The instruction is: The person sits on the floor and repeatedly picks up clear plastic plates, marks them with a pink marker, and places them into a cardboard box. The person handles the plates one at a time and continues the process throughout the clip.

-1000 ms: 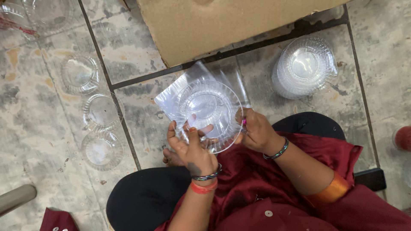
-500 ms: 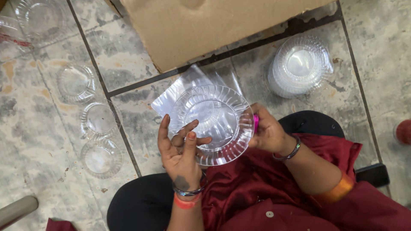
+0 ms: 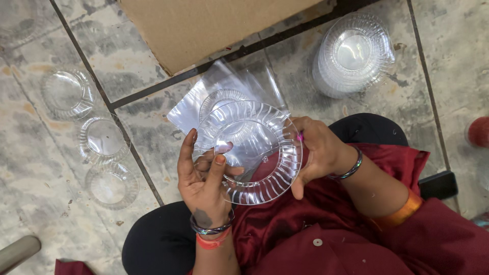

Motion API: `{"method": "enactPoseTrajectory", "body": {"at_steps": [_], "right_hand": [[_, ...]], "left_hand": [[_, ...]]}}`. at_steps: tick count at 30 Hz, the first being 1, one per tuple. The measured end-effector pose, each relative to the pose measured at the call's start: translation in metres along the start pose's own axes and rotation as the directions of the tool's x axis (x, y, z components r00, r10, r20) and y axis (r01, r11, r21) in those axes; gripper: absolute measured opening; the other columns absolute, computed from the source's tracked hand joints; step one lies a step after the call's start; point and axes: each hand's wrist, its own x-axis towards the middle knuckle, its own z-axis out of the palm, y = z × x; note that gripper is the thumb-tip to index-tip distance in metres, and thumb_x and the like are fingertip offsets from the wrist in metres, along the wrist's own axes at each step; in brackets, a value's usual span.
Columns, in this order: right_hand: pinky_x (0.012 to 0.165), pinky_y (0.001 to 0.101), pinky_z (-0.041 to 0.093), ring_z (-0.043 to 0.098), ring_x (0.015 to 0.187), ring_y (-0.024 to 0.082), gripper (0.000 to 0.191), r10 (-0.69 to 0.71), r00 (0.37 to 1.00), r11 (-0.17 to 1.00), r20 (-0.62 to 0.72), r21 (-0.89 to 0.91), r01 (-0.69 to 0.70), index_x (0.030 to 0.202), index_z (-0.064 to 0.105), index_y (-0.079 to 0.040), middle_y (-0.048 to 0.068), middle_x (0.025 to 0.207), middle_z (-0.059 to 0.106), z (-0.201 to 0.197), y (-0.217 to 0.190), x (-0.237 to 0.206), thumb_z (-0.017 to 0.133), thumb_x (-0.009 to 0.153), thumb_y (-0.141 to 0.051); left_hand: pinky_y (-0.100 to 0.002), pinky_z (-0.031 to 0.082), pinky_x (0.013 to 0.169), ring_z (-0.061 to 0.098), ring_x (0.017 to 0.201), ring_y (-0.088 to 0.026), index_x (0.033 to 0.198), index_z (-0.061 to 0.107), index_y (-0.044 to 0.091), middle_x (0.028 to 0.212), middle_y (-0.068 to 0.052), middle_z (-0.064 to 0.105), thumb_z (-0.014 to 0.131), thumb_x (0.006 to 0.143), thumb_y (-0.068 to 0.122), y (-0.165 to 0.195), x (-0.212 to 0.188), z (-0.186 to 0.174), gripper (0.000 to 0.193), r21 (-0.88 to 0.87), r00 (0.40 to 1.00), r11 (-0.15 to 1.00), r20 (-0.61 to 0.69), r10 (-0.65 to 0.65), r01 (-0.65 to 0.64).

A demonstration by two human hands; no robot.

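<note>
A: what's being held there?
B: a clear plastic plate (image 3: 254,153) with a ribbed rim, tilted, held above the lap between both hands, over a clear plastic bag (image 3: 204,102).

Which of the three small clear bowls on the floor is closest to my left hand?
The bottom small clear plastic bowl, nearest the left hand.
</note>
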Motion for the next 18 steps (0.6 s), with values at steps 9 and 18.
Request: {"method": "enactPoseTrajectory", "body": {"at_steps": [9, 18], "right_hand": [[0.076, 0.0356, 0.058, 0.072, 0.086, 0.029, 0.106, 0.06, 0.996, 0.958, -0.063, -0.275, -0.075, 0.124, 0.051, 0.006, 0.014, 0.1, 0.069, 0.002, -0.002, 0.0, 0.063, 0.069, -0.084], [0.067, 0.0381, 0.053, 0.066, 0.075, 0.032, 0.085, 0.051, 0.995, 0.943, -0.081, -0.323, -0.074, 0.121, 0.048, 0.007, 0.014, 0.09, 0.063, 0.016, 0.013, -0.009, 0.052, 0.094, -0.074]], "left_hand": [[-0.035, 0.068, 0.07, 0.07, 0.115, -0.028, 0.154, 0.037, -0.002, 0.128, -0.023, 0.065, 0.064, 0.097, -0.004, -0.004, -0.003, 0.007, 0.063, -0.027, 0.997, 0.997, -0.052, 0.065, -0.067], [-0.035, 0.067, 0.072, 0.068, 0.114, -0.028, 0.157, 0.036, 0.0, 0.131, -0.025, 0.062, 0.064, 0.099, -0.001, -0.008, -0.003, 0.013, 0.064, -0.109, 0.985, 0.988, -0.142, 0.095, -0.111]]}}
